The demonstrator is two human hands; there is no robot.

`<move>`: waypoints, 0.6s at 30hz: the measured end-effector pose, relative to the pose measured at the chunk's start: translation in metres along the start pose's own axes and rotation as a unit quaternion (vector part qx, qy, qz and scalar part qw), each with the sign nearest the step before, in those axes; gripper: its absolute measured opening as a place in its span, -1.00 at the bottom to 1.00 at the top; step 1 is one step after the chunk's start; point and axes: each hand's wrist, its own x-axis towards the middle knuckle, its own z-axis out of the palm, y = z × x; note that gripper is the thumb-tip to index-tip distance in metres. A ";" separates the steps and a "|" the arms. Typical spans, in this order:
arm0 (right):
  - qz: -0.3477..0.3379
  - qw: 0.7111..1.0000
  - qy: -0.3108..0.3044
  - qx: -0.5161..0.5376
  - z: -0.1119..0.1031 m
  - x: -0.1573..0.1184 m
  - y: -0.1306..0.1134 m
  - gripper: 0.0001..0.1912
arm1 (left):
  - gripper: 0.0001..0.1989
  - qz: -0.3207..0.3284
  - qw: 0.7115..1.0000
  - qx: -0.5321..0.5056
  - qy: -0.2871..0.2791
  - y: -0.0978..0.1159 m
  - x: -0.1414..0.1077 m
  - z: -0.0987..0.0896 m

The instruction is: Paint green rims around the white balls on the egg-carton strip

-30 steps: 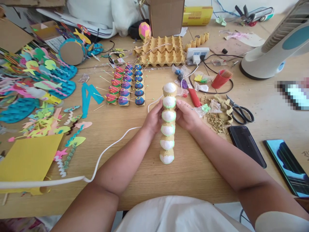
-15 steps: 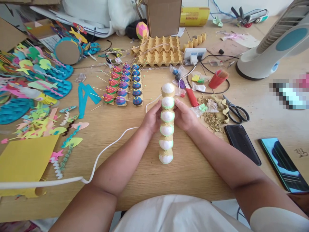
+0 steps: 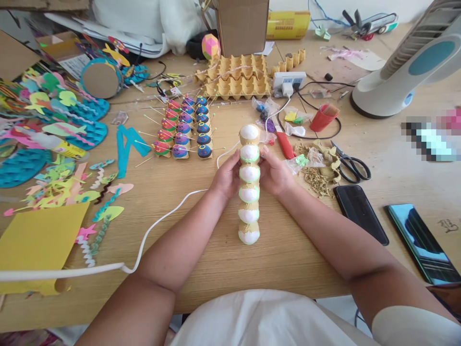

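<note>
Over the wooden table (image 3: 216, 278), holds the six-domed egg-carton strip (image 3: 248, 194) near its far end between left hand (image 3: 226, 177) and right hand (image 3: 276, 174), with some fingers hidden. Could crease it by over-squeezing, tip the near end by gripping off-centre, or snag the white cable (image 3: 72, 273) with the left forearm (image 3: 180, 242).
</note>
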 end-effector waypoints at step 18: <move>-0.019 0.999 0.028 -0.013 -0.002 0.002 0.004 -0.56 | -0.76 0.012 1.000 0.018 0.006 -0.002 0.002 -0.006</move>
